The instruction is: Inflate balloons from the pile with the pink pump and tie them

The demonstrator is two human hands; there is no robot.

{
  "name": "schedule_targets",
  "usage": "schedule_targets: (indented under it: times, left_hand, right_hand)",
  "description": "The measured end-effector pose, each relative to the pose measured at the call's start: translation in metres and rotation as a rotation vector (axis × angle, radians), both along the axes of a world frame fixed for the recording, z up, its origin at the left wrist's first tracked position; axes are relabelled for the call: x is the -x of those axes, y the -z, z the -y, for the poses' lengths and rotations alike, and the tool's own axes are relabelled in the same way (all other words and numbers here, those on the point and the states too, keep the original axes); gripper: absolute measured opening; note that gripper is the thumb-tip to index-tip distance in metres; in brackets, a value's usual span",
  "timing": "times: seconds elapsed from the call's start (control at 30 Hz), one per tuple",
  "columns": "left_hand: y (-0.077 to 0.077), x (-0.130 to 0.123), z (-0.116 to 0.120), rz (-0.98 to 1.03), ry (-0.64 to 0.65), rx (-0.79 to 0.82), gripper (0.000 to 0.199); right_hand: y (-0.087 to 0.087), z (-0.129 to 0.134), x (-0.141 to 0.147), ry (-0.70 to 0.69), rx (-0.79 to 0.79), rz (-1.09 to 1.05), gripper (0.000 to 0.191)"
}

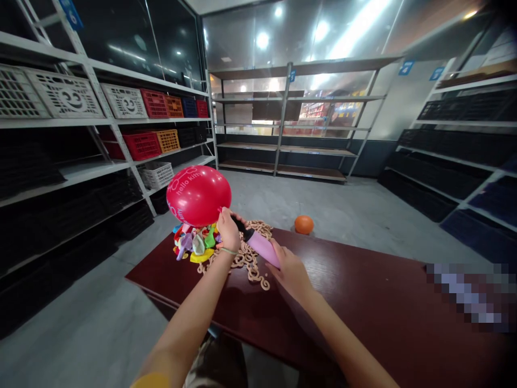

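We hold an inflated red balloon, lettered "hello kitty", above the far left end of a dark red-brown bench. Our left hand, a thin band at its wrist, is closed around the balloon's neck beside the black end of a pink pump; our right hand is clasped around the pump's pink barrel. Below the balloon sits a heap of limp, multicoloured balloons, touching a spread of curly beige strips. A round orange object rests on the grey floor just past the bench, while metal shelving lines the wall beyond and colourful crates fill racks at left.
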State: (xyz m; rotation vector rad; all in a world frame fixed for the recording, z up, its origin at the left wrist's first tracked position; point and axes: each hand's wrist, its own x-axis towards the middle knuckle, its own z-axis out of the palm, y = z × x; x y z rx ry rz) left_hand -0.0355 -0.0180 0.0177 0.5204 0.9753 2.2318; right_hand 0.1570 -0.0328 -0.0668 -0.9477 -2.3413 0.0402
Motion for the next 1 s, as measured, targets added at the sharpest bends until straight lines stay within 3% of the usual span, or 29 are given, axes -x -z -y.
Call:
schedule_targets:
  times: [0.1,0.23,0.37,0.5,0.67,0.8,1.0]
  left_hand:
    - [-0.014,0.011,0.002,-0.02,-0.045,-0.002,0.032]
    - [-0.031,0.047,0.004,-0.029,-0.128,-0.054,0.032]
    - [-0.038,0.088,0.013,-0.128,-0.019,0.011,0.031]
    - [-0.026,0.101,0.027,-0.258,0.107,0.072,0.034]
    - [-0.001,0.092,0.035,-0.428,0.31,0.13,0.037]
    - [0.016,0.078,0.031,-0.489,0.486,0.224,0.035]
    - [0.033,0.049,0.027,-0.51,0.571,0.291,0.032]
  right_hand:
    - [-0.012,0.01,0.002,-0.007,0.033,-0.02,0.063]
    - [-0.012,0.016,-0.01,0.031,0.057,0.025,0.064]
    - [-0.002,0.011,-0.025,0.074,0.047,0.127,0.062]
    - [0.014,0.007,-0.026,0.072,0.022,0.233,0.056]
    - [0.03,0.012,-0.018,0.04,0.01,0.274,0.056]
    - [0.029,0.017,-0.018,0.018,0.004,0.244,0.06]
    - [0.018,0.017,-0.03,0.038,-0.112,0.142,0.054]
